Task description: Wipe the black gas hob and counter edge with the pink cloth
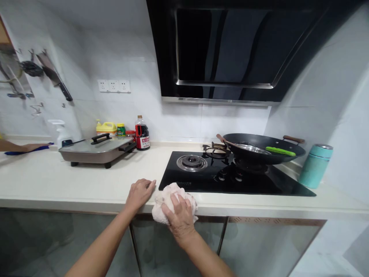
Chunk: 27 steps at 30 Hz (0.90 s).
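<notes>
Two hands at table [86,184] edge: right hand [180,215] fingers gripping white cloth [168,194], left hand [139,193] resting flat, fingers loose & holding nothing, beside cooktop [259,182].

A crumpled, pale pinkish-white cloth rag [170,200] lies bunched at the near edge of the cream countertop, just in front of the black hob's near left corner, partly draped over the counter's front lip and partly covered from above.
</notes>
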Each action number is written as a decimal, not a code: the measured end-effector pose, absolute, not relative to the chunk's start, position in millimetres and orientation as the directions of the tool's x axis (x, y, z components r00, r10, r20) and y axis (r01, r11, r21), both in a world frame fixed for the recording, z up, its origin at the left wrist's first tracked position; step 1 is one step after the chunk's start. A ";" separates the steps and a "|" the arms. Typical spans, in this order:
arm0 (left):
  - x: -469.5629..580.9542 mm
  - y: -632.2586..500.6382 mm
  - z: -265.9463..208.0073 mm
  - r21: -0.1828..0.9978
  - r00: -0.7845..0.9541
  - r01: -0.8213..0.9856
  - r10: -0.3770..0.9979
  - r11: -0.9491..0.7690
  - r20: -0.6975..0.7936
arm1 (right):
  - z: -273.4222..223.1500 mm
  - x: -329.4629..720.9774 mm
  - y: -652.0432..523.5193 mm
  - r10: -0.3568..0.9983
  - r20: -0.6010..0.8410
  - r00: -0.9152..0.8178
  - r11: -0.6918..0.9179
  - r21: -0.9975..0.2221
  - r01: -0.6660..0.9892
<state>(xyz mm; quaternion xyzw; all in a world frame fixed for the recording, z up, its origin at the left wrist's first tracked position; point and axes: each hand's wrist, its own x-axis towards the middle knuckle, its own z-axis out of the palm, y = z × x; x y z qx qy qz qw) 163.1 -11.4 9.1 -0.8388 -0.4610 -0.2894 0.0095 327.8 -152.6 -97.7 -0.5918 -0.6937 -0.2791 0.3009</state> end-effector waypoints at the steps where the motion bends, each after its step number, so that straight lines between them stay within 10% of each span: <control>1: 162.9 -11.1 8.9 0.255 0.404 0.779 0.769 -0.573 0.496 | -101.5 337.2 -156.0 0.625 0.769 -0.136 0.148 0.055 0.988; 17: 163.9 -13.5 8.3 0.219 0.431 0.775 0.749 -0.593 0.503 | -116.0 681.4 -357.1 0.724 0.669 0.168 -0.250 0.028 0.968; 27: 171.7 -18.9 13.0 0.235 0.418 0.787 0.773 -0.571 0.477 | -93.4 598.0 -319.1 0.740 0.649 0.179 -0.286 0.063 0.956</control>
